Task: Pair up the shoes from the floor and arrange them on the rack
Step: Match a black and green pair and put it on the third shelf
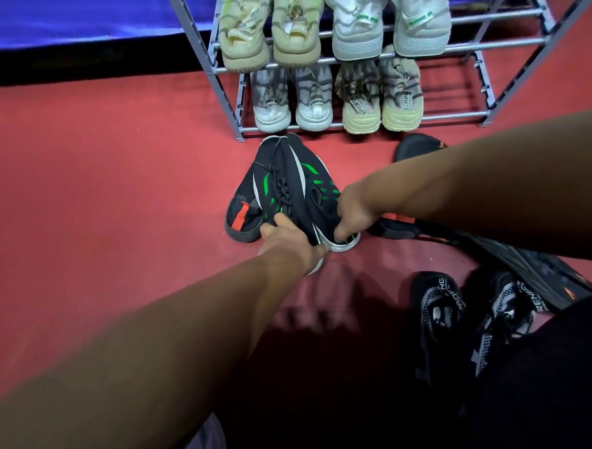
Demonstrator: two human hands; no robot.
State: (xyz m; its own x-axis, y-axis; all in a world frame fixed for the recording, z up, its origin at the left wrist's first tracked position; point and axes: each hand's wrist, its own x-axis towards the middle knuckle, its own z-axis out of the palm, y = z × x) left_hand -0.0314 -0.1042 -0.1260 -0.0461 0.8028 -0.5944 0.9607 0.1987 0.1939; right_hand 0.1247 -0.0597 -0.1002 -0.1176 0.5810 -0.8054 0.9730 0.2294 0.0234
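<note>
Gripping the heel end of one blk/grn shoe (283, 190), the L hand (288, 242) is curling its fingers under the white sole w/ the thumb lying on top. The R hand (355, 211) is holding the heel of the 2nd blk/grn shoe (320, 188), fingers bent down over the heel rim. Both shoes are pressing side to side, toes meeting and pointing at the rack (222, 91), just before its btm front rail near the left front leg; can't tell if they're resting on the red floor (98, 200) or lifted a bit. A blk shoe w/ red tab (242, 216) is lying touching the held pair on the left. Another blk shoe (417, 146) is showing partly behind the R forearm, near the rack's front edge, and a blk shoe w/ orange trim (396, 227) is sitting just beside the R hand. An upturned blk sole (530, 263) is lying toward the floor's right edge, w/ a blk/white knit pair (436, 306) standing beside it nearer the person. On the rack's upper visible shelf a beige pair (243, 38) and a grey-white pair (356, 29) are sitting toes out; on the btm shelf a white pair (271, 105) and a cream pair (360, 107).
</note>
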